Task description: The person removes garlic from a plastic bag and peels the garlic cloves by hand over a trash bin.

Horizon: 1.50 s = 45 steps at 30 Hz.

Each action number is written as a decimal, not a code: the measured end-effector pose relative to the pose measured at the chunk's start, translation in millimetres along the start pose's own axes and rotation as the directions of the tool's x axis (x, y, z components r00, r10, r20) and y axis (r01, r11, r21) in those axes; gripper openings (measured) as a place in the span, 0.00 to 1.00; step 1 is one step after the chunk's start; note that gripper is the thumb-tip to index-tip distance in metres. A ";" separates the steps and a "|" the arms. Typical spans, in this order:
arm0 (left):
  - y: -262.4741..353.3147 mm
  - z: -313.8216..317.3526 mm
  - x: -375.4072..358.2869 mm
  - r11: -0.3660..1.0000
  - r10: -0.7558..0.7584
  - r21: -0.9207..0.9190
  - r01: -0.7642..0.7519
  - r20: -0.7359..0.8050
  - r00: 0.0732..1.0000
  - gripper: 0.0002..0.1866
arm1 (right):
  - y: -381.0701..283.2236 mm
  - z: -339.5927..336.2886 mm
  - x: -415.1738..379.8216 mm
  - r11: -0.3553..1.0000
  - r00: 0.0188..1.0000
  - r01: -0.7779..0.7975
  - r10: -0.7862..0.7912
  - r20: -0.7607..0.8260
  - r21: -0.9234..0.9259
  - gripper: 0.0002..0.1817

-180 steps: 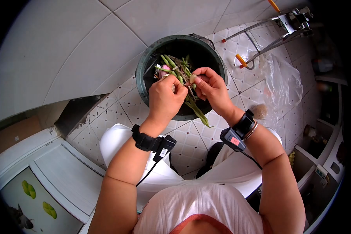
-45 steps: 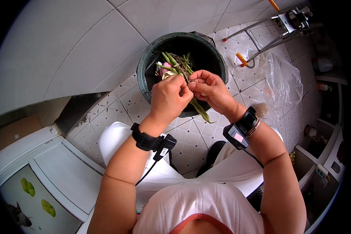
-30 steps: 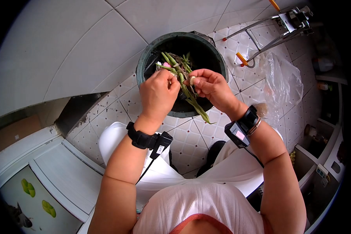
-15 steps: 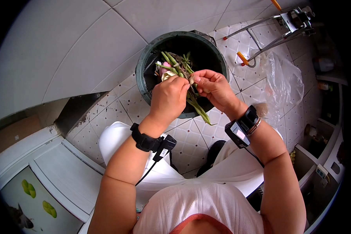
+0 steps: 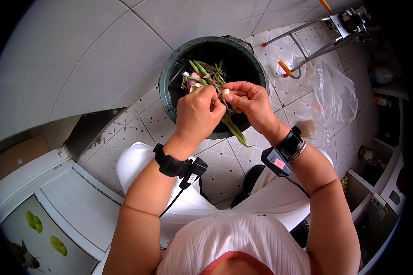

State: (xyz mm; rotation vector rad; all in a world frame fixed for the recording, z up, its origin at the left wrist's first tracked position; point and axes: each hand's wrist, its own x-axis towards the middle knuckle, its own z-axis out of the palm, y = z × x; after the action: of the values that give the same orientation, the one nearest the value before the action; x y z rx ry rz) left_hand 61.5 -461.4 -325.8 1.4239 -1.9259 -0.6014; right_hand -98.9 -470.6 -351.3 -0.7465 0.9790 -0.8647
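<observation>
Over a dark green bin (image 5: 167, 98), my two hands work close together. Between thumb and fingertips, my right hand (image 5: 251, 101) pinches a small pale garlic clove (image 5: 226, 91). My left hand (image 5: 198, 110) is closed right beside the clove, its thumb bent against the curled fingers; whatever those fingers hold is hidden. Below the hands, the bin holds green stalks (image 5: 198, 68), a long green leaf (image 5: 236, 130) hanging over the rim, and a pinkish piece (image 5: 193, 80) of scrap.
A folding metal frame (image 5: 303, 46) with orange grips stands on the tiled floor at the upper right. Near it lies a clear plastic bag (image 5: 332, 91). A round brownish item (image 5: 306, 129) sits by my right wrist. At the left is a white cabinet (image 5: 75, 197); shelves (image 5: 381, 151) line the right.
The clove now shows paler and more exposed in my right fingertips. My left fingers have drawn slightly away from it and curled, and my right wrist has turned a little.
</observation>
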 end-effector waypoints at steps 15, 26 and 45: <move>-6.7 -11.7 3.5 0.964 -0.261 0.057 0.258 0.036 0.965 0.06 | -12.4 -7.4 0.4 0.848 0.949 -0.295 0.206 0.240 0.441 0.10; -14.6 -6.4 5.3 0.124 -0.409 -0.788 0.604 0.514 0.754 0.16 | -2.1 -1.6 0.8 0.999 0.993 0.046 -0.043 0.114 -0.023 0.04; 1.1 -3.0 -6.3 0.944 -0.200 -0.231 0.236 0.169 0.965 0.15 | -11.7 3.1 -4.7 0.679 0.962 0.253 -0.254 0.102 -0.690 0.12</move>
State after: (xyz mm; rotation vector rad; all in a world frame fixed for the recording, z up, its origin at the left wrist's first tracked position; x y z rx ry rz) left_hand 64.1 -455.0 -324.5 1.4736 -1.7353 -1.0392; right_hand -100.7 -471.4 -338.4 -1.5724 1.2377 -0.7144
